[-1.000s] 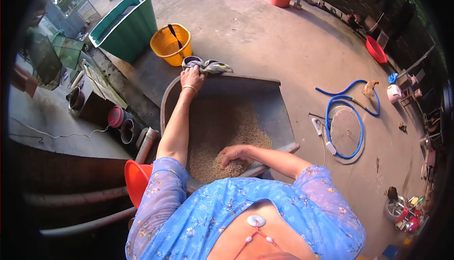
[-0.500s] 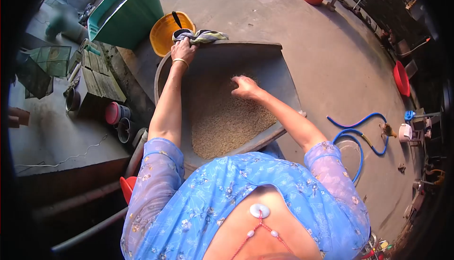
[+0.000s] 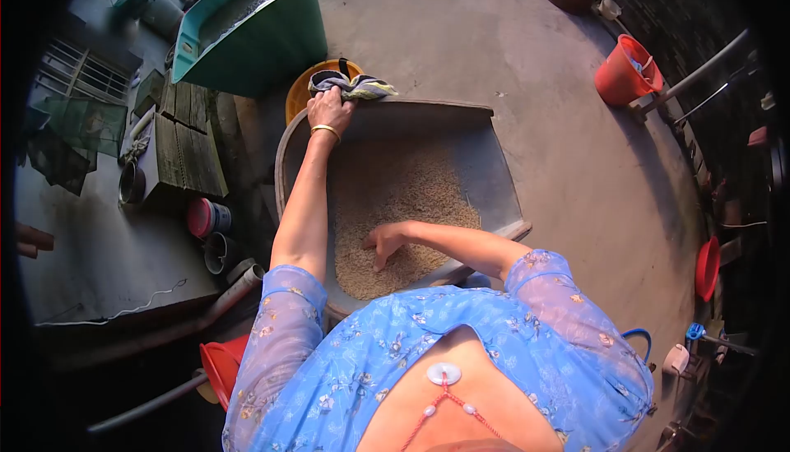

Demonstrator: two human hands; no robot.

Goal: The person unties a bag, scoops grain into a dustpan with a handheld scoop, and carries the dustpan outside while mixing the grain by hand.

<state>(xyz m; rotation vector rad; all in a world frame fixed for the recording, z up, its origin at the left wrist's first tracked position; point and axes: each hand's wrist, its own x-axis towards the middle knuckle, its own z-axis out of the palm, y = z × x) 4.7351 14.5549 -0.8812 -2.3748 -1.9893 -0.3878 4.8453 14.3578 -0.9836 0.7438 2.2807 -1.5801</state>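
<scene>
A large grey scoop-shaped container (image 3: 502,172) stands before me with tan grain (image 3: 436,197) spread over its bottom. At its far left rim my left hand (image 3: 331,110) is closed on the edge, with a bunched striped cloth (image 3: 362,87) touching its fingers. My right hand (image 3: 385,243) is down in the grain near the container's front left, fingers apart and pointing downward, their tips partly sunk in the grain.
Beyond the left rim are a yellow basin (image 3: 300,94) and a big green tub (image 3: 271,41). A red bucket (image 3: 627,72) stands at the upper right. Wooden boards (image 3: 191,160) and small buckets lie left. A red funnel-like object (image 3: 222,366) is beside my left sleeve.
My right hand moved to the far part of the grain, then back toward me and left. My left hand stays at the rim. The camera view has turned.
</scene>
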